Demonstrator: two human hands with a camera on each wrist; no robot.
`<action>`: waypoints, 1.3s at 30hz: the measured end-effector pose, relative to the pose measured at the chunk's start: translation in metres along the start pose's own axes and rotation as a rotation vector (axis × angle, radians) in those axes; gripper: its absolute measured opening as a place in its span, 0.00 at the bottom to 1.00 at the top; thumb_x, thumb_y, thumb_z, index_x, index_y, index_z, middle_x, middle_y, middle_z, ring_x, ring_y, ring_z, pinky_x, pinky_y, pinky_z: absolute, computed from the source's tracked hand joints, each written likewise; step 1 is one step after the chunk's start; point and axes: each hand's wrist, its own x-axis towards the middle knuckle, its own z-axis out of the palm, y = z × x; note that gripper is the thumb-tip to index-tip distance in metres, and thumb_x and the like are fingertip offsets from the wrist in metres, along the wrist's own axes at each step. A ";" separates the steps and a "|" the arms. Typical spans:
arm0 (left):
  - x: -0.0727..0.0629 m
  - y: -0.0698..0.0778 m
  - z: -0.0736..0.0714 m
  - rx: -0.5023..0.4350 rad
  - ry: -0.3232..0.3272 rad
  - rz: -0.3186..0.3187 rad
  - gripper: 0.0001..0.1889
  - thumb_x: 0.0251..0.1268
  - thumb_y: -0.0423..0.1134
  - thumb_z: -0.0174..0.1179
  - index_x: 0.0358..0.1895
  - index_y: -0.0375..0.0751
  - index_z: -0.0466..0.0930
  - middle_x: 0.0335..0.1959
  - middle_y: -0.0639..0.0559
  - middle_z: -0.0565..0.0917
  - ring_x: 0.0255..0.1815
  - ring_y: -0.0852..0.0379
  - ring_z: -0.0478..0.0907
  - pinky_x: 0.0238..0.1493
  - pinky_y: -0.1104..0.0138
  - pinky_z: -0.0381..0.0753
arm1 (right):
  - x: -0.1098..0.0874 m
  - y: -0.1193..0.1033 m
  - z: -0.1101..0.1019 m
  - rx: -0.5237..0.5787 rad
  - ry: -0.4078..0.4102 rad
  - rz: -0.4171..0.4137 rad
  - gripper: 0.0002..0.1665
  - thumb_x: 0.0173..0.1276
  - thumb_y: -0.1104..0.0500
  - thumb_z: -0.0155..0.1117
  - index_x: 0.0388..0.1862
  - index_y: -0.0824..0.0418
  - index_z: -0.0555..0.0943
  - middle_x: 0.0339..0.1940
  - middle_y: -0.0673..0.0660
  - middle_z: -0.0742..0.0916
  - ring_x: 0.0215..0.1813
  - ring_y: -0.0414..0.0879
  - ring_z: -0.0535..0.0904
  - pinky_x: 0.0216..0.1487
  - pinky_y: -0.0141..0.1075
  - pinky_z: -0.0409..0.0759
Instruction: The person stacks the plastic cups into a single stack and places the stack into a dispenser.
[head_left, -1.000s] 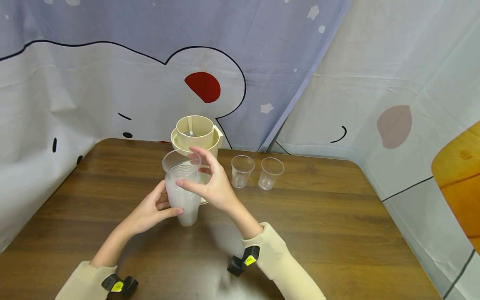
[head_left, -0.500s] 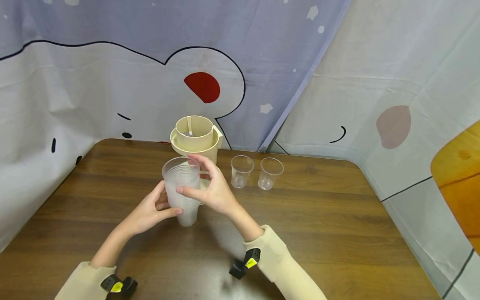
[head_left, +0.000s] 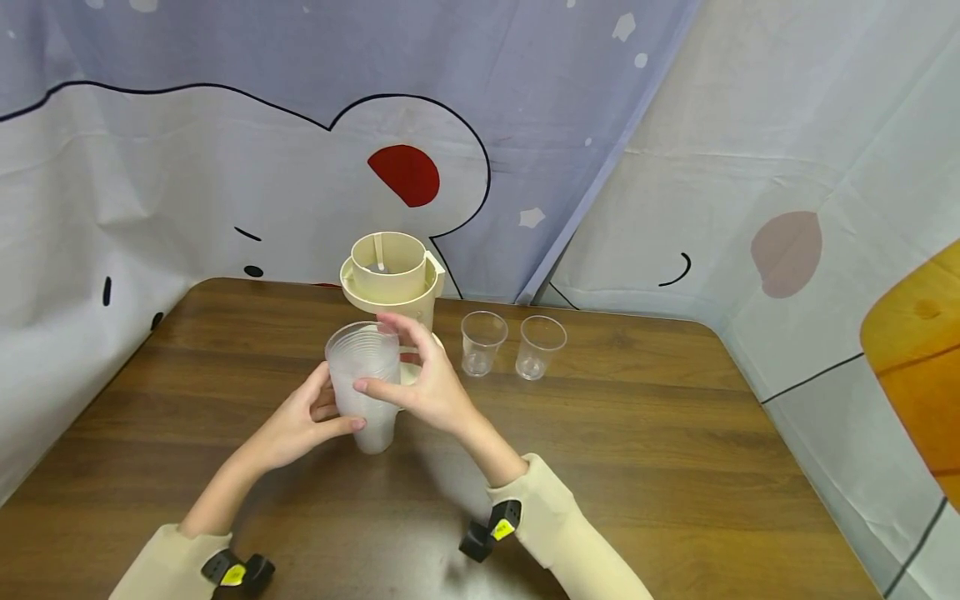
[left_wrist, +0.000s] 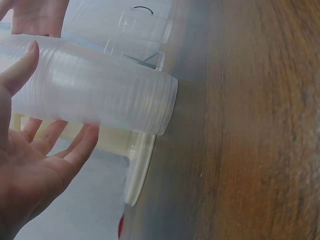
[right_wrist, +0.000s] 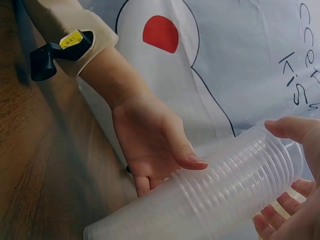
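A tall stack of clear plastic cups (head_left: 366,392) stands nearly upright in front of a cream device, its rims at the top. My left hand (head_left: 296,423) holds the lower part, thumb on the near side and fingers curled behind. Higher up, my right hand (head_left: 426,377) grips the stack near the top rims between thumb and fingers. In the left wrist view, the nested cups (left_wrist: 100,85) lie across the left hand (left_wrist: 45,172). The right wrist view has the closely spaced rims beside the right hand (right_wrist: 302,200). Whether the stack's bottom touches the table cannot be told.
Behind the stack rises the cream device (head_left: 390,287), with a round open top and a base partly hidden by my right hand. Two single clear cups, a left one (head_left: 482,343) and a right one (head_left: 538,348), stand on the wooden table (head_left: 637,467). A printed curtain hangs behind.
My right hand has moved slightly down, and the top cup has sunk with it into the stack, making the stack shorter. The left hand has stayed in place.
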 end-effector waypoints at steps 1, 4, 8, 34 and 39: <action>0.000 0.000 0.000 -0.001 -0.001 0.000 0.41 0.61 0.33 0.65 0.72 0.39 0.49 0.62 0.35 0.70 0.52 0.74 0.76 0.52 0.65 0.81 | 0.000 0.000 0.000 0.001 0.001 0.001 0.43 0.52 0.63 0.74 0.67 0.59 0.68 0.61 0.59 0.78 0.64 0.47 0.72 0.60 0.37 0.75; -0.001 0.000 0.000 -0.005 -0.001 -0.001 0.41 0.61 0.33 0.65 0.72 0.39 0.49 0.62 0.35 0.70 0.52 0.73 0.76 0.52 0.66 0.81 | -0.001 0.000 0.001 0.003 0.001 0.003 0.43 0.51 0.63 0.74 0.67 0.58 0.68 0.61 0.58 0.78 0.64 0.46 0.72 0.59 0.36 0.75; -0.001 0.000 0.000 -0.004 0.000 -0.001 0.42 0.61 0.33 0.65 0.73 0.40 0.48 0.62 0.36 0.70 0.52 0.73 0.76 0.52 0.67 0.81 | -0.002 0.000 0.001 0.008 -0.001 0.005 0.42 0.52 0.63 0.74 0.67 0.58 0.68 0.62 0.58 0.77 0.63 0.47 0.72 0.59 0.36 0.75; -0.001 0.000 0.000 -0.007 0.005 -0.007 0.42 0.60 0.33 0.65 0.73 0.40 0.48 0.63 0.36 0.69 0.52 0.73 0.76 0.52 0.69 0.80 | -0.002 -0.001 0.002 0.003 -0.021 0.053 0.38 0.55 0.61 0.72 0.67 0.58 0.70 0.63 0.56 0.75 0.62 0.46 0.71 0.60 0.36 0.74; 0.000 0.000 0.000 -0.016 -0.001 0.006 0.42 0.60 0.32 0.66 0.73 0.39 0.48 0.63 0.35 0.69 0.52 0.73 0.76 0.51 0.72 0.80 | -0.004 0.001 0.000 -0.001 -0.023 0.045 0.40 0.55 0.62 0.72 0.68 0.58 0.68 0.65 0.57 0.75 0.62 0.48 0.71 0.61 0.40 0.74</action>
